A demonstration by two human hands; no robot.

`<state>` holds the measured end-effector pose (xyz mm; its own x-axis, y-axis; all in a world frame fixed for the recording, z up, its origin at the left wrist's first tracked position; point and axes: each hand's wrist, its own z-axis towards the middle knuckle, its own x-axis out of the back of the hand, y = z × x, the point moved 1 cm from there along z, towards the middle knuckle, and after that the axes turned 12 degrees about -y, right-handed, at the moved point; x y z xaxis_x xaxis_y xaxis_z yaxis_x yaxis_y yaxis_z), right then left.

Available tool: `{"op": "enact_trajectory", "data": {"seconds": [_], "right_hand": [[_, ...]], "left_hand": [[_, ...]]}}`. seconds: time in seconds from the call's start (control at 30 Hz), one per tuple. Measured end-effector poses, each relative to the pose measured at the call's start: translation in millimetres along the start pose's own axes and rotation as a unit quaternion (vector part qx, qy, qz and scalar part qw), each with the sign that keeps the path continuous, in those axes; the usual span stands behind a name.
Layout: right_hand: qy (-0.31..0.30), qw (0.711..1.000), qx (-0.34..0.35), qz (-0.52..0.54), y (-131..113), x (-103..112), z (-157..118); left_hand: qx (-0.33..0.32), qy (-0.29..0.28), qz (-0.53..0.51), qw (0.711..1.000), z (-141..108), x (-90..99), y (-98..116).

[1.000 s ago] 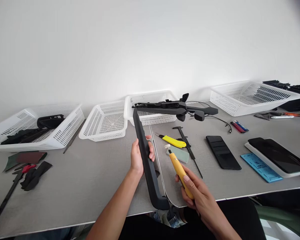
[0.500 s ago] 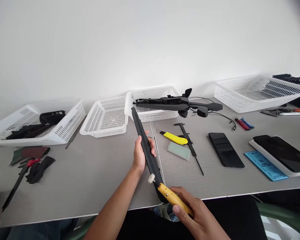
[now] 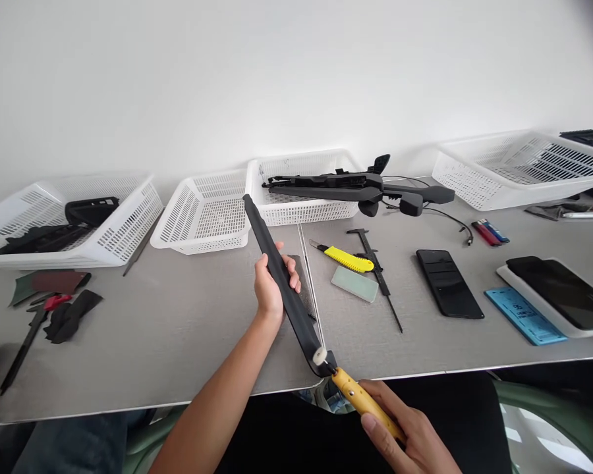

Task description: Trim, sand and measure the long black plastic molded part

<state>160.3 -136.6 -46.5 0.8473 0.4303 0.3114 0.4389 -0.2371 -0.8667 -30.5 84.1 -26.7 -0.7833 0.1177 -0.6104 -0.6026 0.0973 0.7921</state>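
A long black plastic trim piece (image 3: 287, 289) slants from upper left down to the table's front edge. My left hand (image 3: 271, 286) is closed around its middle, thumb on the near side and fingers round the far side. My right hand (image 3: 400, 421) grips a yellow-handled rotary polishing tool (image 3: 363, 398) with a round white head (image 3: 319, 356). That head lies over the near end of the trim piece; whether it touches cannot be made out. Right of the trim are a yellow utility knife (image 3: 348, 259), a pale green block (image 3: 354, 284) and a dark caliper (image 3: 375, 270).
White baskets (image 3: 197, 245) line the wall, one with long black parts (image 3: 326, 191) jutting out over its right side. Phones (image 3: 449, 283), a blue device (image 3: 524, 316) and lighters (image 3: 490, 232) lie right. A red-and-black tool (image 3: 34, 332) and sandpaper scraps (image 3: 62, 282) lie left.
The polishing tool has moved right and its white head is now over the trim's near end. My left hand and the trim have shifted slightly left and up in view.
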Motion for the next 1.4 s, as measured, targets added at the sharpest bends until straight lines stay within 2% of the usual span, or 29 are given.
{"op": "enact_trajectory", "data": {"seconds": [0.27,0.5,0.7,1.03,1.23,1.4], "right_hand": [[-0.003,0.999,0.034,-0.021,-6,2,12],[-0.01,0.999,0.024,-0.025,-16,1,21],[0.023,0.999,0.038,-0.03,-26,4,30],[-0.002,1.0,0.001,0.013,-31,4,45],[0.007,0.999,0.004,0.045,-36,6,51],[0.039,0.998,0.026,0.044,-43,8,56]], "left_hand": [[-0.003,-0.003,-0.016,1.0,-1,-2.9,-3],[0.011,-0.012,-0.017,1.0,-5,-6.5,-6],[0.012,-0.037,-0.023,0.999,-8,-8.5,-8],[0.019,-0.069,-0.021,0.997,-10,-9.5,-13],[0.02,-0.102,-0.005,0.995,-12,-10.8,-16],[0.016,-0.108,-0.002,0.994,-15,-12.4,-17]]}}
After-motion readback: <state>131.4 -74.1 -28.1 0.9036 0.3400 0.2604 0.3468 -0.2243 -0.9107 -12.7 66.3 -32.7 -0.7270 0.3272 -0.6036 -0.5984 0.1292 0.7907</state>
